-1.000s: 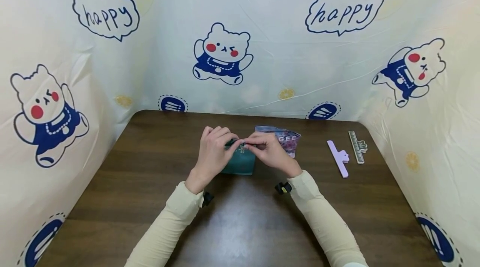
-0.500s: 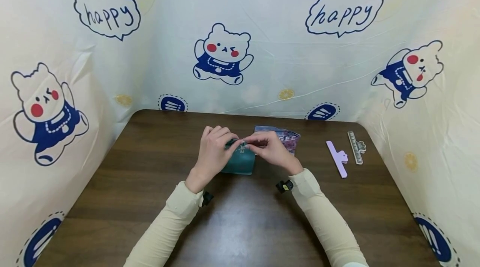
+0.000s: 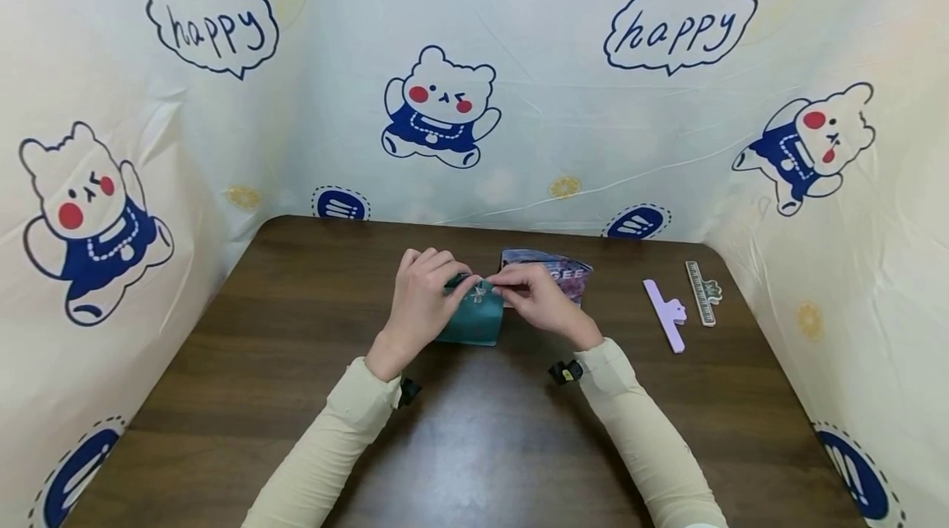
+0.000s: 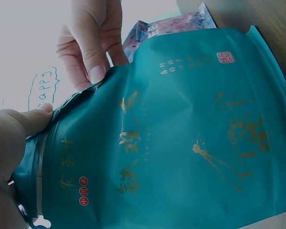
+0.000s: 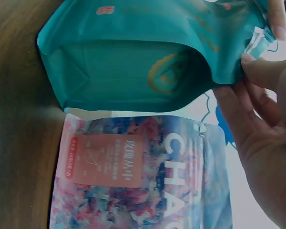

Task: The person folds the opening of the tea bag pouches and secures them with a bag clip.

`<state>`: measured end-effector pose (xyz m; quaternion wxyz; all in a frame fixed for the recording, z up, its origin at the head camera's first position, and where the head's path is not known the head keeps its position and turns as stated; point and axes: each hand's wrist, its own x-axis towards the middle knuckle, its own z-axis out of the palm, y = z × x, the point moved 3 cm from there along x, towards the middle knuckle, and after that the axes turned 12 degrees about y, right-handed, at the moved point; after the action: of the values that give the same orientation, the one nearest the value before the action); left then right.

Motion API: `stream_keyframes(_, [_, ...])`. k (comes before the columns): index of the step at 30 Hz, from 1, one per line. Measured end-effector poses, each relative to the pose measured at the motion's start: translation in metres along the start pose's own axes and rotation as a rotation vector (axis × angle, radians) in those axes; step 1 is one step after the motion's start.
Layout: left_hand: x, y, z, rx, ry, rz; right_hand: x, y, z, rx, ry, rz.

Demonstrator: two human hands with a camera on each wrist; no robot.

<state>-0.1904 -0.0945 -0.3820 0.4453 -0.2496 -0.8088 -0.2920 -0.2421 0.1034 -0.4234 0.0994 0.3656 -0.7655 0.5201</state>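
A teal tea pouch [image 3: 473, 320] with gold lettering stands on the table between both hands. My left hand [image 3: 426, 297] grips its top edge on the left, the thumb [image 4: 35, 119] lying along that edge in the left wrist view. Near the right end of the same top edge, my right hand [image 3: 544, 301] pinches the pouch between thumb and fingers. In the right wrist view the right thumb [image 5: 262, 71] presses by the zip strip, and the pouch's side gusset [image 5: 119, 74] shows. A pink and blue printed pouch [image 5: 133, 167] stands close beside it.
To the right on the brown wooden table [image 3: 460, 446] lie a lilac bag clip [image 3: 667, 314] and a clear ruler-marked clip [image 3: 704, 294]. A printed cloth [image 3: 549, 133] hangs around the back and sides of the table.
My right fingertips have slid slightly right along the teal pouch's top edge, away from the left fingertips. The left hand keeps its place and grip.
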Motion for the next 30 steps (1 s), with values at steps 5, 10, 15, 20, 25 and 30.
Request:
stream_keyframes(5, [-0.001,0.0,0.0,-0.002,0.005,0.004,-0.001,0.0,0.002,-0.016,0.033,-0.037])
stream_keyframes(10, [-0.001,-0.001,0.0,-0.002,0.004,-0.005,-0.001,-0.002,0.001,-0.016,-0.002,0.037])
stream_keyframes(15, [-0.001,-0.001,-0.001,-0.007,0.0,-0.017,-0.002,-0.002,0.001,-0.009,-0.028,0.083])
stream_keyframes(20, [-0.001,-0.001,0.0,-0.004,0.003,-0.023,-0.001,-0.003,0.003,-0.03,-0.007,0.041])
stream_keyframes(25, [-0.001,-0.001,0.001,-0.001,0.009,-0.036,0.002,-0.003,0.0,-0.044,-0.03,0.049])
stream_keyframes(30, [0.0,0.0,0.002,-0.003,0.016,-0.033,0.01,-0.014,-0.006,-0.067,-0.14,0.059])
